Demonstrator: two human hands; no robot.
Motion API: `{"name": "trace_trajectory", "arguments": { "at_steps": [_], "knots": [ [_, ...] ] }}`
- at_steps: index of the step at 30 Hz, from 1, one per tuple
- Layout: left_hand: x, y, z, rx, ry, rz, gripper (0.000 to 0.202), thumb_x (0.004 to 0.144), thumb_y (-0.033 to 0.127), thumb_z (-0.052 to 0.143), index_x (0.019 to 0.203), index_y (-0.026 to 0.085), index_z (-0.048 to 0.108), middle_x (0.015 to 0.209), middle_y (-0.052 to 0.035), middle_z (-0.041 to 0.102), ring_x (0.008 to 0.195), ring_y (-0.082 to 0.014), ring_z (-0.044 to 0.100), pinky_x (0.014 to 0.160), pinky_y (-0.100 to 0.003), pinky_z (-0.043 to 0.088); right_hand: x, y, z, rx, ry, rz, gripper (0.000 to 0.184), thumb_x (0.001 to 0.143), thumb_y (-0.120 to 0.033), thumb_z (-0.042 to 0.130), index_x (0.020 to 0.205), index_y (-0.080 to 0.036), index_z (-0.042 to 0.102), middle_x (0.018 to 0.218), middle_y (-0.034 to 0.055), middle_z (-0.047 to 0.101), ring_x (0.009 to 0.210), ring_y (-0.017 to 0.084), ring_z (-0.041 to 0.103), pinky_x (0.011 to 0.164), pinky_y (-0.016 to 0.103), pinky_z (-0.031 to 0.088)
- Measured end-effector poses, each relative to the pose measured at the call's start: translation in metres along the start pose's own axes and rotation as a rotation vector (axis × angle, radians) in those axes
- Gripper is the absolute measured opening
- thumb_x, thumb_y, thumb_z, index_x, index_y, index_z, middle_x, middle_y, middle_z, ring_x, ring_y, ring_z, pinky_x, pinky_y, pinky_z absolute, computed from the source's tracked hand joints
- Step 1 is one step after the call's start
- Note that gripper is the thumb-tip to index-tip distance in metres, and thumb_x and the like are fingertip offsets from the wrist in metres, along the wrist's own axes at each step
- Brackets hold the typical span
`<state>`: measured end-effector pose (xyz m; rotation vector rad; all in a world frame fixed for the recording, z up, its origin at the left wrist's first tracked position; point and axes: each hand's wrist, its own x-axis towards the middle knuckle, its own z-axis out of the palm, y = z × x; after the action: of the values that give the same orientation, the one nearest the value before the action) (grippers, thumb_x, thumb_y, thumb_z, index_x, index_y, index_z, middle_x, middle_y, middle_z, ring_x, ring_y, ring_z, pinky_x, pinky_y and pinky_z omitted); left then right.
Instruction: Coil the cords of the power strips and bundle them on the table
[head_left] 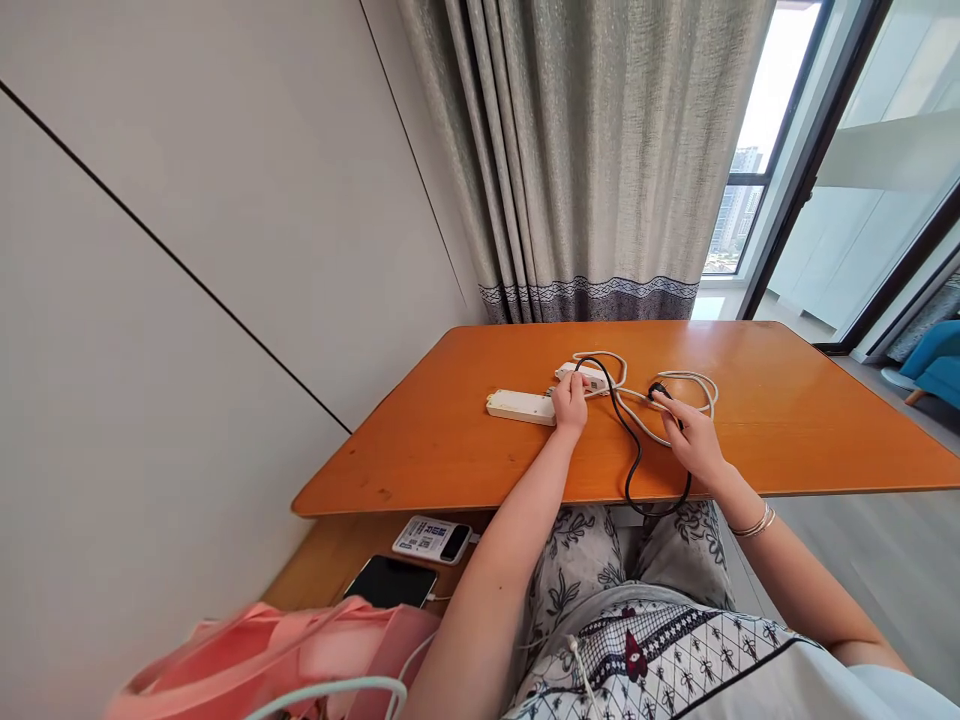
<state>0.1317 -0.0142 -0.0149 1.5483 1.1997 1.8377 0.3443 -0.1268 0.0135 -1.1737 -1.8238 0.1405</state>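
Observation:
On the orange-brown wooden table, my left hand (570, 402) is closed in a pinch at one end of a black power cable (636, 462). It is beside a long white power strip (519, 406), whose right end the hand partly covers. A second white block (583, 377), perhaps another strip or adapter, lies just behind the fingers. My right hand (691, 438) grips the black plug (658, 392) at the cable's other end. Between the hands the black cable loops down to the table's front edge. White cord (697, 377) coils behind and beside both hands.
The table (465, 470) meets a pale wall on the left and a grey curtain (600, 150) behind. Low on the left are a black-screened phone (391, 582), a white power bank (431, 540) and a pink bag (300, 650). A blue chair (937, 360) stands far right.

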Motion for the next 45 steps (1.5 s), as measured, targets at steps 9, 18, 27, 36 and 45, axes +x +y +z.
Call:
{"name": "trace_trajectory", "arguments": {
  "at_steps": [9,18,27,36,45],
  "knots": [
    [-0.002,0.021,-0.001,-0.149,0.023,-0.036,0.050,0.090,0.064,0.041,0.065,0.022,0.048,0.053,0.0033,0.038,0.048,-0.0116,0.034,0.049,-0.026,0.028,0.014,0.006,-0.013,0.091,0.072,-0.138,0.034,0.097,-0.024,0.041,0.116,-0.025,0.070,0.120,0.0089,0.073,0.102,0.022,0.070,0.089,0.040,0.055],
    [0.015,0.090,-0.016,-0.427,-0.147,-0.031,0.047,0.086,0.062,0.054,0.065,0.020,0.051,0.047,0.0056,0.030,0.043,-0.0086,0.025,0.043,-0.024,0.022,0.017,0.030,-0.016,-0.169,0.063,0.000,0.034,0.096,-0.029,0.046,0.122,-0.020,0.066,0.126,0.0136,0.068,0.124,0.029,0.059,0.104,0.051,0.048],
    [0.034,0.165,-0.026,-0.494,-0.493,-0.214,0.038,0.091,0.044,0.058,0.066,0.016,0.058,0.046,0.0081,0.024,0.038,-0.0040,0.019,0.038,-0.017,0.020,0.031,-0.040,-0.028,0.516,-0.269,0.095,0.065,0.088,-0.048,0.064,0.145,-0.025,0.043,0.127,0.0126,0.065,0.111,0.024,0.065,0.097,0.046,0.053],
    [0.045,0.185,-0.029,-0.461,-0.626,-0.238,0.034,0.090,0.041,0.063,0.069,0.014,0.061,0.049,0.0076,0.028,0.040,-0.0028,0.021,0.038,-0.014,0.019,0.054,-0.077,-0.028,0.893,-0.219,0.220,0.036,0.086,-0.055,0.063,0.095,-0.019,0.064,0.057,-0.0077,0.040,0.049,0.009,0.040,0.049,0.024,0.037],
    [0.037,0.162,-0.028,-0.394,-0.664,-0.206,0.030,0.081,0.042,0.073,0.075,0.016,0.062,0.056,0.0042,0.048,0.047,-0.0063,0.043,0.047,-0.018,0.038,0.086,-0.082,-0.047,0.850,0.086,0.156,0.043,0.081,-0.065,0.065,0.083,-0.022,0.063,0.057,-0.0073,0.027,0.048,0.009,0.023,0.045,0.024,0.019]
  ]
}}
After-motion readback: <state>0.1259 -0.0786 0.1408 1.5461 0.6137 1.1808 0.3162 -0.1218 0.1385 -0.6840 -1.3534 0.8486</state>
